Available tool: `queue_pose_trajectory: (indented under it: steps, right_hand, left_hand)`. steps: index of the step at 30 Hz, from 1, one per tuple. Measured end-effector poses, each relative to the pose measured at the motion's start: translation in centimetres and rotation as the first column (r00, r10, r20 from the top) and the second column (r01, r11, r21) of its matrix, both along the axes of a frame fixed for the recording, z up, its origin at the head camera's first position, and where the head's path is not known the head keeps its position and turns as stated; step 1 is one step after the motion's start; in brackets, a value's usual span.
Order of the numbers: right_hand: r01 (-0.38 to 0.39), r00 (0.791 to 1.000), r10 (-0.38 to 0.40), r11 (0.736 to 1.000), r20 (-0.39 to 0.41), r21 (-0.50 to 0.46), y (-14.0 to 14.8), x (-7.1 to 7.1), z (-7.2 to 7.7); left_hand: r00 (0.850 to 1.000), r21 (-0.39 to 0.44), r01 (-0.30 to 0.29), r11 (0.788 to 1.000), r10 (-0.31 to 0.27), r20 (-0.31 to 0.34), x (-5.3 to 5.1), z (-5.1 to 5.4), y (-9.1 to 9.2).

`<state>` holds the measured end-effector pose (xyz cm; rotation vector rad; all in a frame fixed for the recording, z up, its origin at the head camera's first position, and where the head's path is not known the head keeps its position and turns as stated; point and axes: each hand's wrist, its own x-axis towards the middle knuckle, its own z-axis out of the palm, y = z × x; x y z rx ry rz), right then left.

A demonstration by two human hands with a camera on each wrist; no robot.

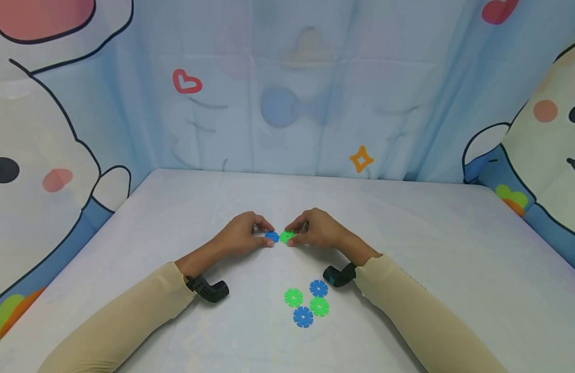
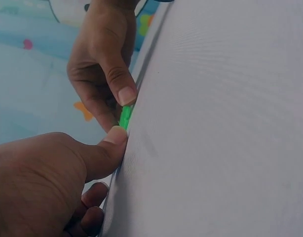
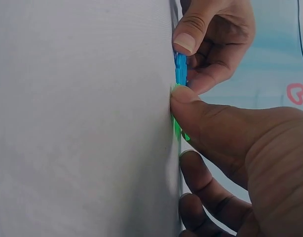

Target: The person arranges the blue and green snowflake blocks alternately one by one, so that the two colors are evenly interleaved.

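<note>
Between thumb and fingers, the left hand [image 1: 242,234] pinches a blue notched disc [image 1: 271,237] at the middle of the table. Close on its right, the right hand [image 1: 319,229] pinches a green notched disc [image 1: 286,237]. The two discs lie side by side at the tabletop; whether their edges touch cannot be told. In the left wrist view the green disc [image 2: 125,116] shows edge-on between the two thumbs. From the right wrist the blue disc [image 3: 181,69] appears beyond the right thumb, with the green one [image 3: 176,124] partly hidden under that thumb.
Nearer the front of the white table [image 1: 212,331] lie two more green discs [image 1: 294,297] and two more blue discs [image 1: 303,317] in a loose group. A black band is on each wrist. A printed blue curtain [image 1: 287,140] hangs behind the table.
</note>
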<state>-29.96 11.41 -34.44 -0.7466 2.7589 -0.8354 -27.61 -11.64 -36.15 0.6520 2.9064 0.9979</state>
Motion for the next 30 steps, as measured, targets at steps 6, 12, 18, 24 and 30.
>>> queue_pose_trajectory:
  steps: [6, 12, 18, 24, 30]
  right_hand:
    - [-0.009, 1.000, 0.009, 1.000, 0.008, -0.011, 0.07, 0.08, 0.00]
    - [-0.011, 1.000, 0.012, 1.000, 0.019, -0.016, 0.10, -0.05, -0.09]
    - [-0.012, 1.000, 0.012, 1.000, 0.027, -0.016, 0.06, -0.15, -0.19]
    - [-0.001, 0.999, 0.002, 1.000, 0.041, -0.013, 0.08, -0.04, -0.14]
    - [-0.003, 0.999, 0.003, 1.000, 0.038, -0.002, 0.09, 0.04, -0.03]
  left_hand:
    - [1.000, 0.005, 0.005, 1.000, -0.005, -0.006, 0.03, 0.01, 0.01]
    - [1.000, -0.003, -0.005, 1.000, 0.005, -0.009, 0.06, -0.02, 0.01]
    - [1.000, -0.016, -0.030, 0.999, 0.030, 0.007, 0.13, 0.06, 0.05]
    - [0.999, -0.023, -0.030, 0.999, 0.031, 0.013, 0.20, 0.20, 0.10]
    - [0.999, -0.031, -0.029, 0.999, 0.030, 0.017, 0.12, 0.20, 0.10]
